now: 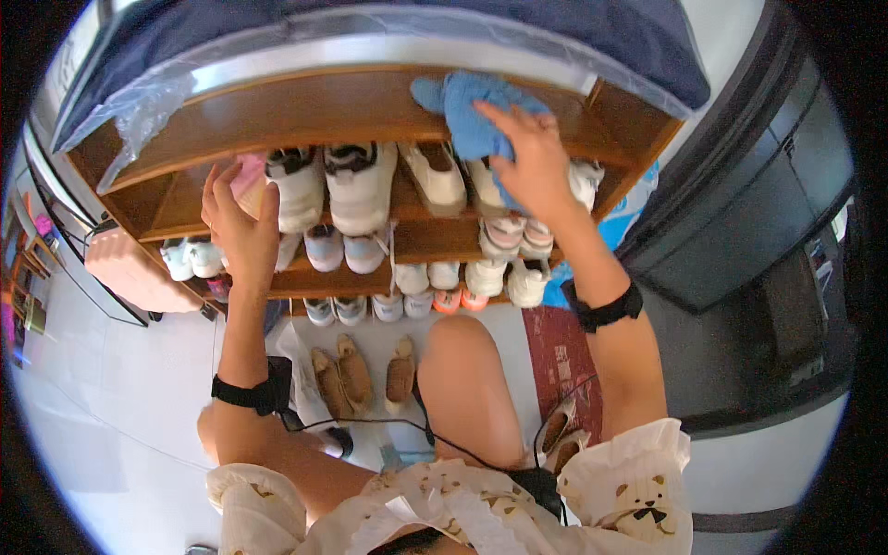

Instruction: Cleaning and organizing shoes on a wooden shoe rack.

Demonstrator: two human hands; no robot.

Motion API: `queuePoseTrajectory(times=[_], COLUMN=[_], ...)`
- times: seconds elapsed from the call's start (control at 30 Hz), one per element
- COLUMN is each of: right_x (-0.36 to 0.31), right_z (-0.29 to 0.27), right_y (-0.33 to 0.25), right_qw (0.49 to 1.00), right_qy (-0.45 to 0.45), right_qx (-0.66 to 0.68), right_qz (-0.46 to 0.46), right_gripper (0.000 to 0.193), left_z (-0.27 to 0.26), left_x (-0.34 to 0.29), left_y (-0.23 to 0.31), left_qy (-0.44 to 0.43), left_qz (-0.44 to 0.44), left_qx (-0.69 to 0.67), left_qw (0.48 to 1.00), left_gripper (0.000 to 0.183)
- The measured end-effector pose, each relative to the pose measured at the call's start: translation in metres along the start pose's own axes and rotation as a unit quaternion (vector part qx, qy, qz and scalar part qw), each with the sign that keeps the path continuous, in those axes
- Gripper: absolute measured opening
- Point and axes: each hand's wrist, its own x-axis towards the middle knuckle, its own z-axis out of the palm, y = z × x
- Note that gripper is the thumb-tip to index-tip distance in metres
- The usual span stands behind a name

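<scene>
My right hand (535,159) presses a crumpled blue cloth (481,111) against the upper board of a brown wooden shoe rack (277,116). Part of the cloth hangs over the board's front edge, above the shoes. On the left, my left hand (242,222) is raised at the rack with its fingers apart and curved, in front of a pink thing (251,176) that it partly hides. Between my hands a pair of white sneakers (361,190) with dark linings stands on the tier below. Pale slip-on shoes (433,178) are beside them, partly under the cloth.
Lower tiers hold several more shoes, among them orange-tipped ones (461,300). Tan flats (352,373) lie on the floor before my knee (470,384). A red mat (561,356) is to the right, near a dark door (740,185). Clear plastic (148,125) hangs at the rack's left.
</scene>
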Motion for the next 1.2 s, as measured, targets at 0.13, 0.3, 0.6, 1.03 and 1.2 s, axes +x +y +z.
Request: queuePoseTrajectory(times=[0.13, 0.3, 0.6, 1.03, 1.2], right_x=[-0.021, -0.056, -0.255, -0.496, -0.55], right_z=[-0.005, -0.043, -0.113, 0.036, 0.054], right_y=[0.047, 0.088, 0.059, 0.0, -0.023], right_qw=[0.995, 0.992, 0.923, 0.858, 0.779], right_qy=[0.013, 0.053, 0.141, -0.17, -0.217], right_qx=[-0.093, 0.055, 0.167, 0.061, 0.227], right_qz=[-0.034, 0.097, 0.315, 0.481, 0.543], right_gripper=[0.057, 0.047, 0.047, 0.049, 0.06], left_z=[0.012, 0.011, 0.032, 0.07, 0.083], left_x=[-0.033, -0.061, -0.13, -0.203, -0.215], left_y=[0.002, 0.02, -0.032, -0.031, -0.066], left_qy=[-0.042, -0.124, -0.235, -0.383, -0.382], left_qz=[0.064, 0.027, -0.066, -0.191, -0.187], left_qx=[0.002, -0.028, -0.179, -0.202, -0.207], left_qw=[0.997, 0.992, 0.953, 0.881, 0.881], left_gripper=[0.052, 0.038, 0.03, 0.026, 0.03])
